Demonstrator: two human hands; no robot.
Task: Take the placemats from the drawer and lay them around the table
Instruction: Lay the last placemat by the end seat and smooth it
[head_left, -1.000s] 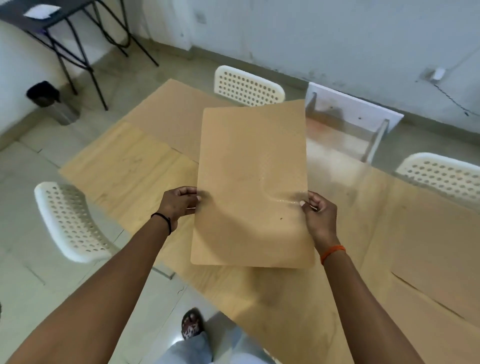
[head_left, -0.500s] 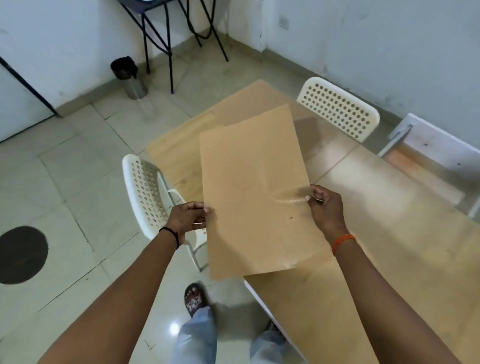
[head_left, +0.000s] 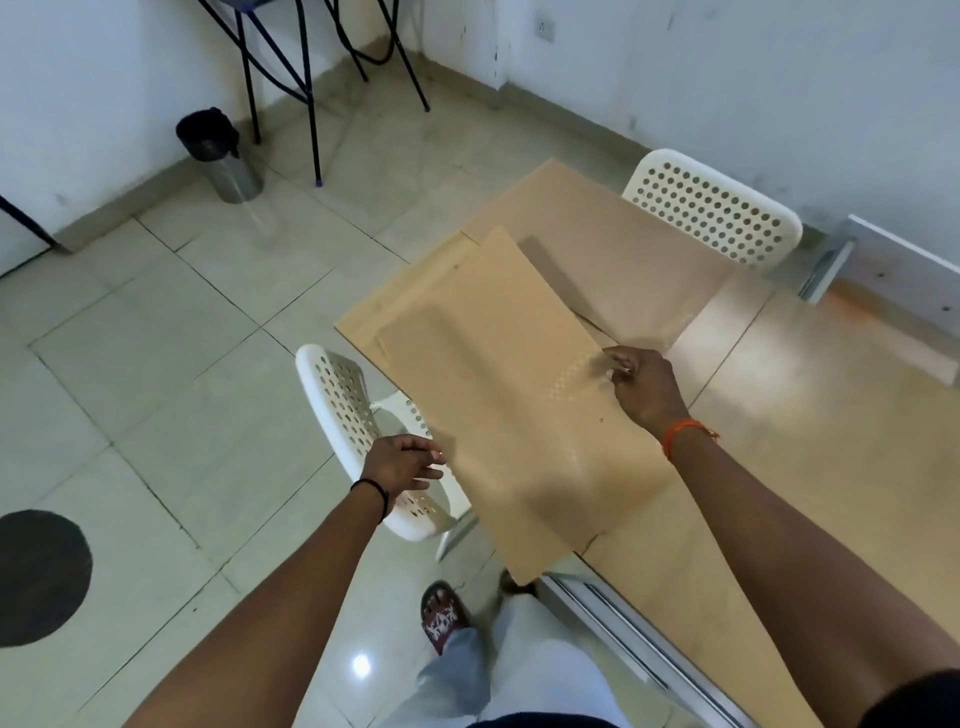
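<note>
At the near corner of the wooden table, we have a tan placemat held low over the edge, its near corner overhanging toward the floor. Our right hand pinches the mat's right edge between thumb and fingers. Our left hand sits at the opposite edge with fingers loosely spread; whether it grips the mat or only touches it we cannot tell. Just beside that hand stands a white perforated chair, tucked at the table's side. Another placemat already lies at the far end, in front of a second white chair — so we judge the laying step well under way, with this seat's mat the one in hand. The next move likely calls for sliding the sheet further onto the tabletop, squaring it to the edge facing the near chair, and lowering it flat — keeping it clear of the far mat.
</note>
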